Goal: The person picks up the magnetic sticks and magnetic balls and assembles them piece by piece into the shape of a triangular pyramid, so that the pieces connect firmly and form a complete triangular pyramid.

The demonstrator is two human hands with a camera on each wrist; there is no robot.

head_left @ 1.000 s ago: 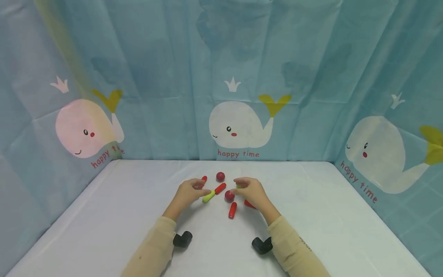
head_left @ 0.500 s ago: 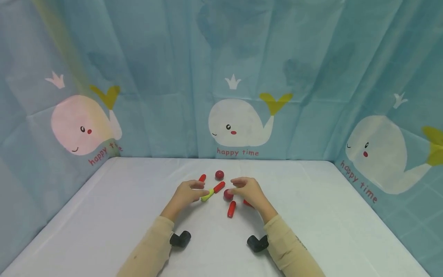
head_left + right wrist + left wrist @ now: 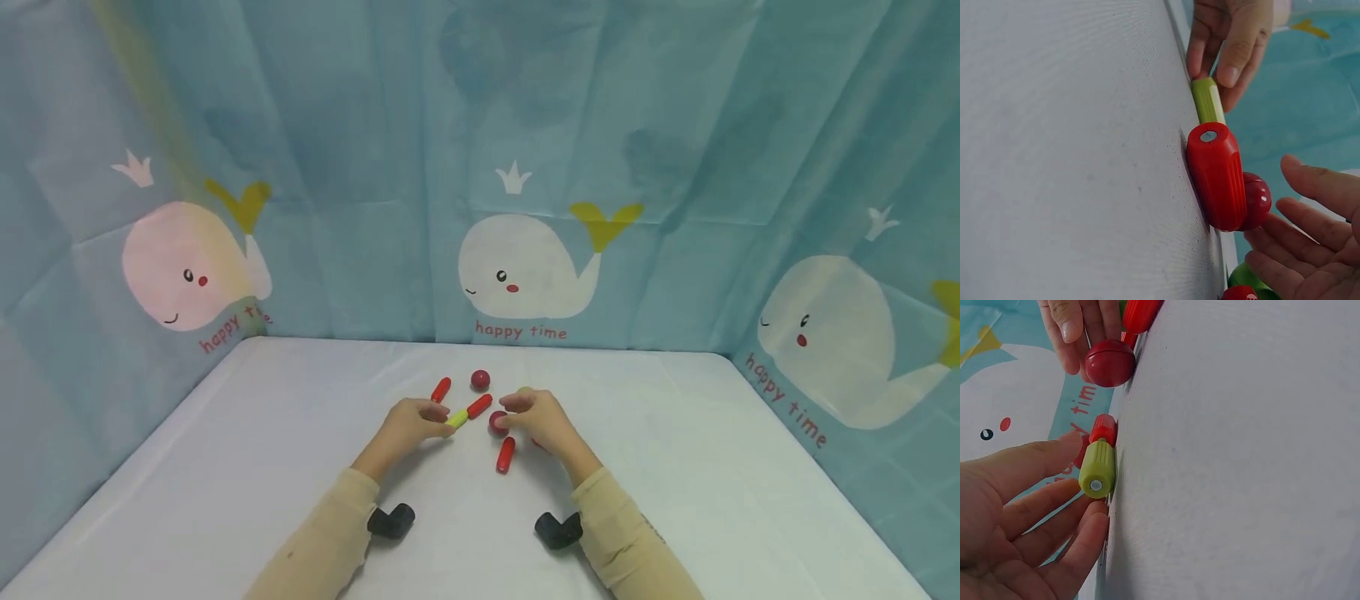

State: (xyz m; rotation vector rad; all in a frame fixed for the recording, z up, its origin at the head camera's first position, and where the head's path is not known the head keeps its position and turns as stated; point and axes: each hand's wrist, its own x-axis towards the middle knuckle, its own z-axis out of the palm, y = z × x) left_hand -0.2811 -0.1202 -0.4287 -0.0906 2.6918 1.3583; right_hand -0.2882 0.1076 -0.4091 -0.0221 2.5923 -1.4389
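My left hand (image 3: 408,429) is at the near end of a ribbed green stick (image 3: 458,418), which lies in line with a red stick (image 3: 480,406). In the left wrist view its thumb is beside the green stick's upper side and its loosely bent fingers below; the stick's end shows a pale disc. My right hand (image 3: 546,423) is spread, fingers loosely bent, with its thumb over a dark red ball (image 3: 496,421). The right wrist view shows the fingertips close behind this ball, with a ribbed red stick (image 3: 1216,181) in front of it.
A second red ball (image 3: 480,380) sits farther back, with a red stick (image 3: 441,389) to its left. Another red stick (image 3: 506,455) lies in front of the nearer ball. Green and red pieces are partly hidden by the right hand. A whale-printed curtain (image 3: 360,275) surrounds the white table (image 3: 225,467).
My left hand has come down slightly and now covers the near end of the green stick. The right hand has stayed over the ball. The head view has shifted a little.
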